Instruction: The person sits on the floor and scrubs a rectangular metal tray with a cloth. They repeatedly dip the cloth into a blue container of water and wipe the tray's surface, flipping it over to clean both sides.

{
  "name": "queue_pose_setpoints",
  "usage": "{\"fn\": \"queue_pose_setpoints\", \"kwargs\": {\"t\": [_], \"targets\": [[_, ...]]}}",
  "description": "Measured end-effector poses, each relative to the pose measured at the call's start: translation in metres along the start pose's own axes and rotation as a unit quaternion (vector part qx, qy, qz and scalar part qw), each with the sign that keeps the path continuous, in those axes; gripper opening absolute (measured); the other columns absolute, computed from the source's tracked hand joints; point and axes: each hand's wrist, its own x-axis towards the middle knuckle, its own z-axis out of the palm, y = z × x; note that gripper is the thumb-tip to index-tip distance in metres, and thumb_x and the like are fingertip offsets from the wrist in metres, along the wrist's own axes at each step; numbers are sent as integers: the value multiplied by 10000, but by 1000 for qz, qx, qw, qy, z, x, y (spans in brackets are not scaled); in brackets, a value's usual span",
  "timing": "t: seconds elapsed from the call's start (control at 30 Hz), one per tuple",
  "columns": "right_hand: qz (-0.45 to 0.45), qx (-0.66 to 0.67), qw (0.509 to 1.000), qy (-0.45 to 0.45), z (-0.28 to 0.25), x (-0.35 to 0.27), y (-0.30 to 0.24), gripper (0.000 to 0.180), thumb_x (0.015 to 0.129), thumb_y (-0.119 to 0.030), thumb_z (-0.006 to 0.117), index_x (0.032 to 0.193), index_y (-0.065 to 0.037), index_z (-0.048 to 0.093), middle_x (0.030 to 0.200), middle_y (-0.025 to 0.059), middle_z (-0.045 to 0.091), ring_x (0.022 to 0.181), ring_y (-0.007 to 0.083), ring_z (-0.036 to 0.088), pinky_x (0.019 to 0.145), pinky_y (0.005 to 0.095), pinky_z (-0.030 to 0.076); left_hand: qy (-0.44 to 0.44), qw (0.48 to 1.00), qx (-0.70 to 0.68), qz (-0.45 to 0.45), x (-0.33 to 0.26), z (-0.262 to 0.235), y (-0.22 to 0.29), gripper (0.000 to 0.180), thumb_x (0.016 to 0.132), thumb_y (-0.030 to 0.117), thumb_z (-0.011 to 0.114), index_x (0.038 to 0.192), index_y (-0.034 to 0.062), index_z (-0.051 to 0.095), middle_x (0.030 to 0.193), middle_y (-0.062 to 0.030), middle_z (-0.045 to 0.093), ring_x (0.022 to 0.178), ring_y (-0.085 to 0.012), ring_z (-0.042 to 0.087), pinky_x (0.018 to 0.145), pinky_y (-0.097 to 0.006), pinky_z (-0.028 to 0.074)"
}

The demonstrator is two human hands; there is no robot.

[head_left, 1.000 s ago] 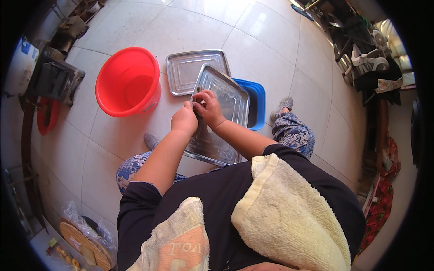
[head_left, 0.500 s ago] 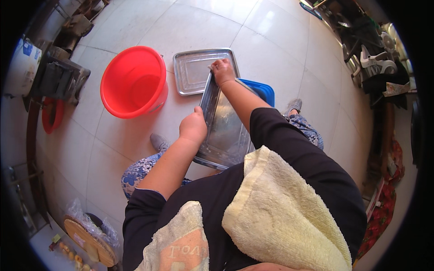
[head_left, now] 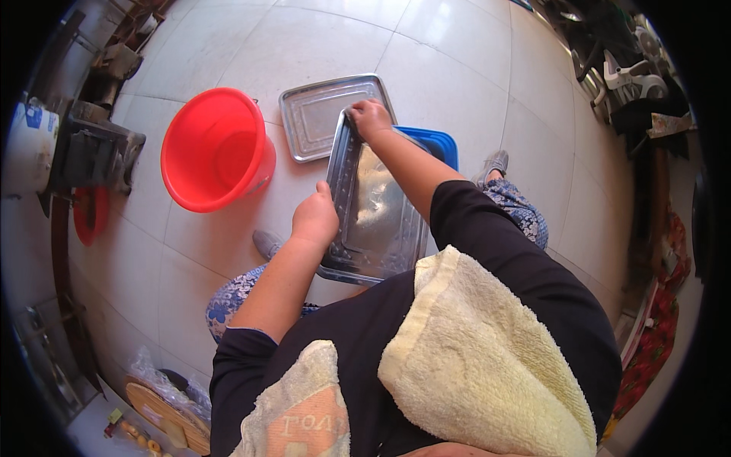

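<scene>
Place: seemingly a home; which room is unclear.
Floor point(head_left: 449, 76): pale, glossy tiles.
Floor's left edge: dark boxy unit point(head_left: 91, 156), white container point(head_left: 29, 152) beside it.
Near left corner: round wooden board point(head_left: 164, 411), clear plastic point(head_left: 158, 378).
Right edge: red patterned cloth point(head_left: 649, 358), dark clutter point(head_left: 643, 118) farther along.
Household wares mid-floor: red bucket point(head_left: 217, 152), metal tray point(head_left: 377, 206), blue tub point(head_left: 438, 142).

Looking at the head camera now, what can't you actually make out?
In the head view:
Left hand: most fingers are hidden behind the held metal tray.
Right hand: too small to tell whether it pinches anything besides the rim.
Blue tub: mostly hidden by the held metal tray and right forearm.
Blue item: cut off by the top edge.
</scene>
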Motion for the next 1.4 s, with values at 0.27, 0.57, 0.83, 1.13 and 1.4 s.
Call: {"fn": "queue_pose_setpoints", "kwargs": {"t": [0.27,0.57,0.83,1.13,1.4], "targets": [[-158,179,964,-115,-23,-98,-47,99,783,-144,677,866,-100,709,1001,93,622,950,284,617,816,363,502,35,998,-46,-2,5,7,-8,244,879,121,507,1027,-37,396,815,-297,611,795,-469,600,734,-528,469],[-197,210,956,-51,-12,-63,-37,128,819,-77,638,931,-72,700,1024,135,630,908,324,627,780,365,521,35,999,-13,-1,-3,5,-5,223,890,128,503,997,-42,405,798,-284,624,781,-449,615,709,-511,484],[-68,39,997,27,-5,-16,-3,165,854,-180,598,974,-123,695,966,116,615,905,303,612,793,381,504,31,999,-12,-5,-4,6,0,207,899,129,490,994,-30,399,786,-276,624,763,-451,613,690,-512,479],[-90,-21,991,93,-38,-60,75,154,797,-101,632,945,-115,672,897,86,606,846,291,611,731,379,509,12,999,7,-32,-4,9,-2,215,916,160,475,999,-16,385,800,-271,628,754,-445,619,690,-513,481],[102,-121,987,40,-62,-87,138,130,827,-130,587,908,-105,686,947,117,604,886,319,613,773,419,500,18,1000,7,-17,-4,11,-4,241,914,175,485,1018,-9,368,796,-279,618,754,-462,605,692,-526,476]]}}
